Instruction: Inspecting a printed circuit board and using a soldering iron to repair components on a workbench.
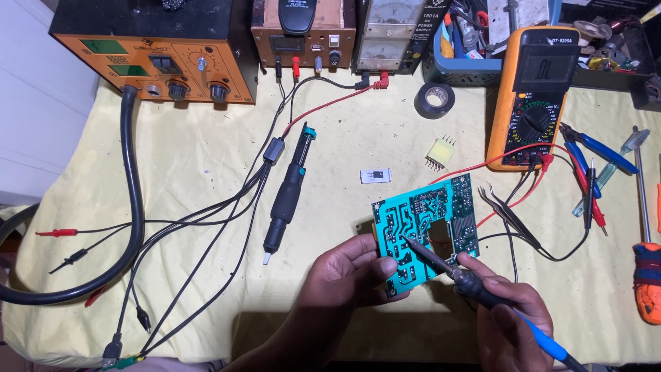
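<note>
I'm gripping the green circuit board tilted above the yellow cloth in my left hand, my right hand closed round the soldering iron, tip touching a joint; steadiness matters next.

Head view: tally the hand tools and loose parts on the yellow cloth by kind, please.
Soldering iron in right hand: 1
Circuit board in left hand: 1
Desoldering pump: 1
Multimeter: 1
Tape roll: 1
Tweezers: 1
Small transformer: 1
Small white component: 1
Blue-handled cutters: 1
Total: 9
</note>
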